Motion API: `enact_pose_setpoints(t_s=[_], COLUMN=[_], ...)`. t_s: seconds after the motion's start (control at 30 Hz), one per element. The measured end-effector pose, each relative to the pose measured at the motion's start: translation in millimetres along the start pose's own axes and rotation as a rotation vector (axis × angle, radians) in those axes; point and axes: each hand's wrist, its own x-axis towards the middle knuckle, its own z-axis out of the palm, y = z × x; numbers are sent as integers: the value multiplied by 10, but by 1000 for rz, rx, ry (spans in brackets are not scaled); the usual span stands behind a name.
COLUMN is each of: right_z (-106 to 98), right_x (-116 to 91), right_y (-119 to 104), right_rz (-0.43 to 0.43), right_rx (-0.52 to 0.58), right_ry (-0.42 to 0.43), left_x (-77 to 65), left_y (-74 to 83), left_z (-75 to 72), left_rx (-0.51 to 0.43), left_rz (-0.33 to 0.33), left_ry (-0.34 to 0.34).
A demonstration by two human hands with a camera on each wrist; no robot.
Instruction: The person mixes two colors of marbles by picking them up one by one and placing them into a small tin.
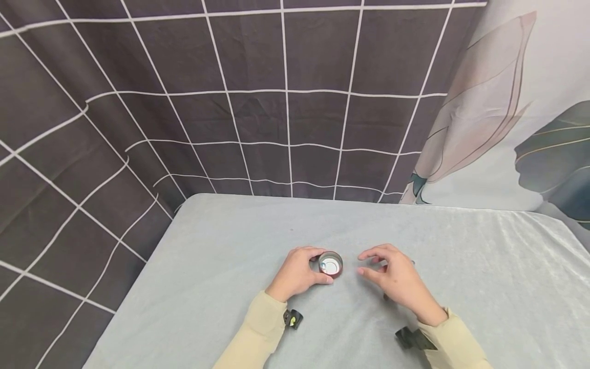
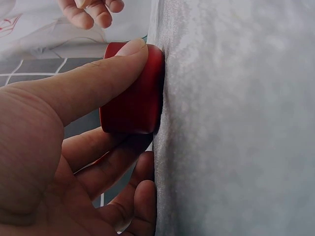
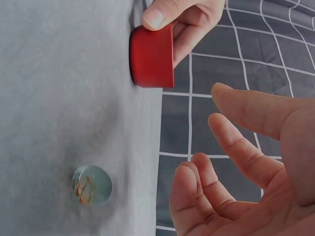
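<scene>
My left hand [image 1: 299, 271] holds a small red round cup [image 2: 132, 93] between thumb and fingers, down at the cloth. Seen from above, the cup's mouth faces up. Its inside is silvery and pale, with a small bluish spot at one side. My right hand [image 1: 394, 277] hovers to the right of the cup, apart from it. Thumb and fingers there are loosely bent with nothing between them. A clear glass marble [image 3: 92, 185] with orange streaks lies on the cloth near the right hand in the right wrist view.
A pale grey velvety cloth [image 1: 221, 241] covers the table. Behind and to the left hangs a dark curtain [image 1: 258, 118] with a white grid, and a leaf-patterned curtain [image 1: 488, 102] at the right. A black strap device [image 1: 293, 319] sits at the left wrist, another [image 1: 410, 338] at the right.
</scene>
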Motion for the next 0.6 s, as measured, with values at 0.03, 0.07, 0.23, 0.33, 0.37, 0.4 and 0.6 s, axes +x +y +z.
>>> enact_pose_setpoints(t_s=[0.03, 0.07, 0.23, 0.33, 0.37, 0.4, 0.6], right_z=[-6, -12, -47, -79, -89, -100, -154], right_x=[-3, -7, -29, -39, -41, -44, -62], right_y=[5, 10, 34, 45, 48, 51, 87], right_rz=[3, 6, 3, 3, 2, 0, -8], right_rx=[-3, -4, 3, 7, 7, 5, -8], right_ry=[1, 2, 10, 16, 20, 23, 33], left_x=[0, 1, -4, -6, -6, -7, -12], left_y=[2, 3, 5, 3, 2, 1, -3], left_z=[0, -1, -4, 0, 1, 2, 4], left_rx=[-1, -2, -1, 0, -1, -3, -1], left_rz=[1, 1, 2, 2, 3, 2, 17], left_ry=[0, 1, 2, 1, 1, -1, 1])
